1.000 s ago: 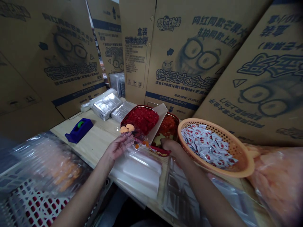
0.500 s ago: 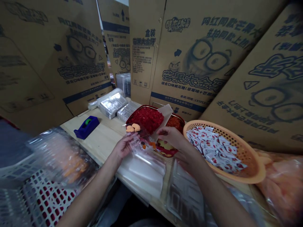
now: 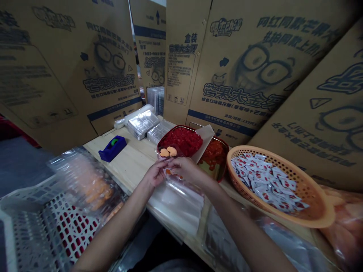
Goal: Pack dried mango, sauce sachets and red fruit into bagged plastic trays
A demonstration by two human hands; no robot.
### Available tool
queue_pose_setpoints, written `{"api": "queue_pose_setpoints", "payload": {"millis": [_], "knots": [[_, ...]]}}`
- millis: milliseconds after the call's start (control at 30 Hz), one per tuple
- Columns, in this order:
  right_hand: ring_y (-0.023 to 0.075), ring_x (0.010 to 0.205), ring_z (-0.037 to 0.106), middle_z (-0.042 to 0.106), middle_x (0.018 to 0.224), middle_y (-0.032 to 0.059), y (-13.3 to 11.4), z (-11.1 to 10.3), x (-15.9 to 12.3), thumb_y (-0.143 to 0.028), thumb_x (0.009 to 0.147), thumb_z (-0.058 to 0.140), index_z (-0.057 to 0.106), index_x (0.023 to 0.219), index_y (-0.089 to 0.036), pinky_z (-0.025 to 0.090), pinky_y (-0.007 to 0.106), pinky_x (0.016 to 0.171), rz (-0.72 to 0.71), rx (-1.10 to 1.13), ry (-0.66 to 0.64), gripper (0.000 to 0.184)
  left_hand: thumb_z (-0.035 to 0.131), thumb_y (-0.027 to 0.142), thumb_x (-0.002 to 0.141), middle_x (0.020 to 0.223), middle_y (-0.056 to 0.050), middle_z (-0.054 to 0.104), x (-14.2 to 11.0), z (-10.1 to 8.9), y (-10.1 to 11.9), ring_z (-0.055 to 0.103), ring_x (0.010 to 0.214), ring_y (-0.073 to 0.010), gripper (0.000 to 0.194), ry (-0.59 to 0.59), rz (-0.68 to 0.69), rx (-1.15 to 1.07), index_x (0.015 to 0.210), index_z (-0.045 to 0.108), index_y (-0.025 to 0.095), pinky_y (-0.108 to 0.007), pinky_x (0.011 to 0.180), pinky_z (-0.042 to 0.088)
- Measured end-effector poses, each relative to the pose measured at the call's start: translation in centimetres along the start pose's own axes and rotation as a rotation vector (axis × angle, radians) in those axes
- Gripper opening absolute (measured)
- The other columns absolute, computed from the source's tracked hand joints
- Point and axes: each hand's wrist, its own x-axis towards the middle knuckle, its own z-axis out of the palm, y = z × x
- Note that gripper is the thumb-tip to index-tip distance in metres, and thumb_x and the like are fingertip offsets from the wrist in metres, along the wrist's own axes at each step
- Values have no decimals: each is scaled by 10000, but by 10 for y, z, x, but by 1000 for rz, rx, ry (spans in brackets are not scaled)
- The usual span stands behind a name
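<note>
Glossy plastic film [image 3: 178, 207], matt cardboard boxes [image 3: 241, 79], smooth wood table [image 3: 129, 162]

Blue tape dispenser [image 3: 113, 149], printed cardboard boxes [image 3: 241, 81]

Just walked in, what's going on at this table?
A person's left hand holds a clear plastic package with orange pieces. The right hand is at the package too; whether it grips anything is hidden. Beyond lie red pieces, with a slanted whitish sheet between them and orange-red pieces. To the right, an orange colander holds white sachets.
</note>
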Motion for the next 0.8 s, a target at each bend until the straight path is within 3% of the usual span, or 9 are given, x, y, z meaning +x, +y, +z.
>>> {"api": "queue_pose_setpoints", "payload": {"millis": [100, 200, 300, 400, 567, 667, 800], "knots": [[114, 707, 562, 657, 774, 12, -3, -13, -6, -73, 705, 514, 650, 753, -152, 397, 200, 642, 34, -22, 76, 165, 486, 10, 746, 757, -81, 701, -3, 1, 2, 656, 652, -172, 245, 12, -14, 8, 921, 639, 87, -315, 660, 531], [115, 695, 540, 633, 755, 16, 2, -32, -23, -76, 707, 513, 630, 742, -157, 367, 202, 619, 131, -244, 182, 147, 474, 15, 763, 822, -101, 703, -5, 0, 6, 664, 739, -185, 268, 24, -29, 13, 982, 618, 72, -341, 727, 528], [107, 652, 516, 606, 717, 4, 14, -44, -41, -77, 683, 548, 605, 731, -166, 339, 194, 577, 216, -373, 166, 116, 469, 25, 778, 862, -108, 701, -7, -1, 9, 663, 801, -190, 279, 28, -36, 14, 1016, 605, 77, -344, 755, 526], [101, 635, 510, 596, 723, -4, 23, -42, -50, -58, 657, 564, 593, 735, -171, 330, 189, 561, 222, -370, 122, 141, 469, 25, 782, 902, -102, 699, -8, -1, 10, 662, 823, -187, 298, 26, -38, 12, 1041, 598, 100, -341, 763, 525], [109, 683, 520, 581, 755, 6, 27, -35, -40, -68, 714, 511, 605, 743, -171, 360, 210, 624, 139, -346, 206, 143, 494, 31, 772, 983, -120, 688, -10, 4, 6, 653, 886, -204, 311, -15, -68, 31, 1056, 599, 102, -359, 808, 510], [117, 735, 529, 580, 802, 10, 37, -41, -37, -77, 712, 516, 615, 802, -180, 387, 224, 677, 100, -309, 323, 169, 504, 40, 770, 1013, -121, 683, -11, 3, 2, 644, 921, -213, 313, -73, -87, 53, 1062, 599, 103, -370, 837, 499], [141, 804, 533, 585, 835, 26, 55, -55, -47, -94, 734, 489, 625, 792, -184, 405, 263, 754, 171, -324, 533, 173, 506, 40, 769, 1036, -117, 677, -13, 1, 0, 633, 955, -208, 359, -119, -83, 65, 1114, 575, 109, -341, 847, 495]]}}
